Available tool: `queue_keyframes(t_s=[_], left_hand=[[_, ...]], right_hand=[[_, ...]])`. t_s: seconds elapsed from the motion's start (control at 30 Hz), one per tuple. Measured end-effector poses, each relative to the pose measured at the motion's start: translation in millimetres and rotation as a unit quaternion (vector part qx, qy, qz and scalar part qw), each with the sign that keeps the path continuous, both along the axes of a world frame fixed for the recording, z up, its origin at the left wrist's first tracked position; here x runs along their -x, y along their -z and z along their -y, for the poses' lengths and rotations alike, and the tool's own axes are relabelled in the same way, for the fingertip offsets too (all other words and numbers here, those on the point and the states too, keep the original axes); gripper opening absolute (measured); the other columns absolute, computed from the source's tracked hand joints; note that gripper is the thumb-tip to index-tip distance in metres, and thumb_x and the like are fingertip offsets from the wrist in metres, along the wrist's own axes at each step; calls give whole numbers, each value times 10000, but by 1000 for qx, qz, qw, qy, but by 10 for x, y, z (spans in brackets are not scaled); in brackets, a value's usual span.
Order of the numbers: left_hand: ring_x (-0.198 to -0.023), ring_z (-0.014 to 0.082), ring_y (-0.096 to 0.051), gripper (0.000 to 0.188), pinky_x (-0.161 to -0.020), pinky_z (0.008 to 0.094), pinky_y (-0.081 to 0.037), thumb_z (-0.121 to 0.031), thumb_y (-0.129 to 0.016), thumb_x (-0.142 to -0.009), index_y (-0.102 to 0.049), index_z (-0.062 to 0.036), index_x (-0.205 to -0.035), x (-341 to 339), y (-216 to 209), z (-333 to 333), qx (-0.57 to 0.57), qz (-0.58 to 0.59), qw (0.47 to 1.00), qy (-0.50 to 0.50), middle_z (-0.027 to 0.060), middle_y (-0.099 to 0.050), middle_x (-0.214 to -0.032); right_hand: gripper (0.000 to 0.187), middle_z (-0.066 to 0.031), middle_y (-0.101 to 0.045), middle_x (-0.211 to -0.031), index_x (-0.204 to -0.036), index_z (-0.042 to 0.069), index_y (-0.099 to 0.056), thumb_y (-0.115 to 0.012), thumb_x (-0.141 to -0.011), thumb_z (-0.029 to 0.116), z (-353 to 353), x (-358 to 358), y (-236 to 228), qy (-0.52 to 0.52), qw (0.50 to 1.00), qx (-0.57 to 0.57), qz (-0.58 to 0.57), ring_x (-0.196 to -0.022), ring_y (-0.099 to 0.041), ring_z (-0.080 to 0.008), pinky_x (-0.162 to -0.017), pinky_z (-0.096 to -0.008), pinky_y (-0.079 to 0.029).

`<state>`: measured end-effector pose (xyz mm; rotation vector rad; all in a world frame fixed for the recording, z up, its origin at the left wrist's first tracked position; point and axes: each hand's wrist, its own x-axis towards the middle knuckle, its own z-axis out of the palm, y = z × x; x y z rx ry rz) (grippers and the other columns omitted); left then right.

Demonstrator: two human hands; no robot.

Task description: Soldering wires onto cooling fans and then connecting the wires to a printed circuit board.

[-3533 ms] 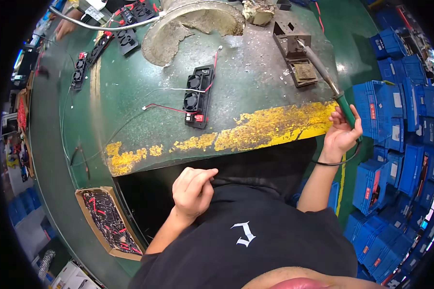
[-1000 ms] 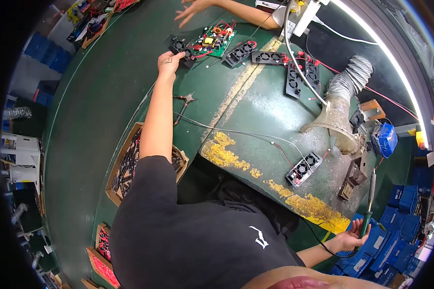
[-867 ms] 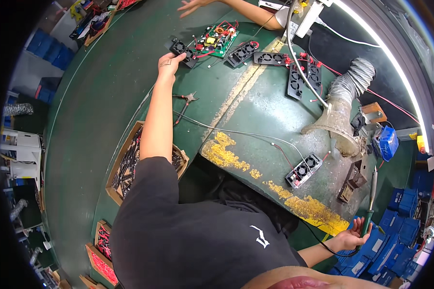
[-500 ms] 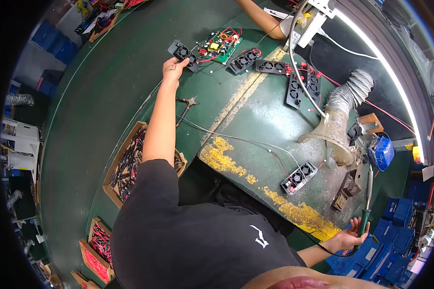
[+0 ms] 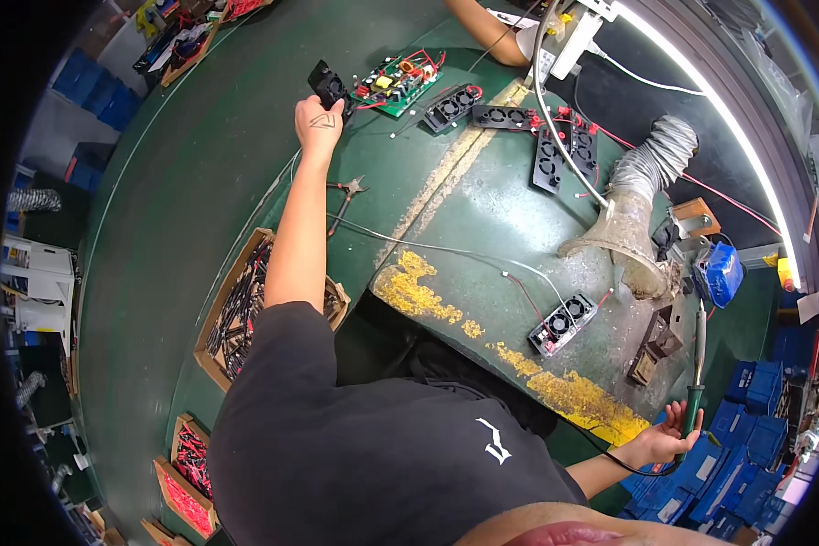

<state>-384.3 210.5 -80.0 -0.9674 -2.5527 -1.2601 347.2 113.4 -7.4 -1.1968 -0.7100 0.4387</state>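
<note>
At the far left of the bench, my left hand (image 5: 318, 127) grips a black panel with fans (image 5: 326, 84), raised on its edge. Red wire runs from beside it to a green circuit board (image 5: 399, 84) carrying coils and a yellow part. Low on the right, my right hand (image 5: 666, 440) is closed round the green handle of a soldering iron (image 5: 694, 400), its metal shaft pointing up and away. Nearer me lies a small unit with two fans (image 5: 564, 325), thin leads coming off it. Pliers (image 5: 344, 202) rest beside my left forearm.
More fan panels (image 5: 548, 159) lie across the back. A fume hose with a funnel (image 5: 632, 218) stands at the right near a metal stand (image 5: 653, 346). Cardboard boxes of leads (image 5: 211, 350) sit left. Another person's arm (image 5: 488, 32) reaches in behind.
My left hand has turned the fan panel more upright and shifted slightly left. My right hand keeps hold of the soldering iron, almost unmoved. The whole view has shifted slightly.
</note>
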Motion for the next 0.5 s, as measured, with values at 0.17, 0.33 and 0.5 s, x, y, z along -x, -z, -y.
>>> queue_keyframes(t_s=[0.17, 0.33, 0.5], left_hand=[[-940, 420, -606, 347, -844, 476, -482, -276, -777, -773, -645, 29, -873, -56, -162, 248, 38, -70, 996, -30, 237, -620, -947], [-909, 370, -604, 305, -806, 447, -483, -282, -759, -777, -655, 1, -824, -95, -303, 723, 46, -59, 997, -22, 170, -625, -882], [-877, 347, -608, 299, -784, 435, -483, -283, -757, -779, -672, -11, -869, -120, -597, 1008, 61, -90, 994, -34, 150, -615, -878]], right_hand=[[497, -193, -711, -959, -1212, -1, -609, -331, -1008, 356, 19, -10, -21, 5, 1000, 6, 7, -764, -709, -238, -694, -273, -597], [520, -208, -709, -935, -1184, -15, -619, -339, -992, 379, -3, 24, -23, 21, 1000, 12, 1, -736, -687, -235, -682, -265, -573], [523, -206, -708, -939, -1181, -22, -615, -324, -992, 369, -52, 48, -19, 14, 1000, 20, 6, -734, -686, -237, -677, -265, -573]])
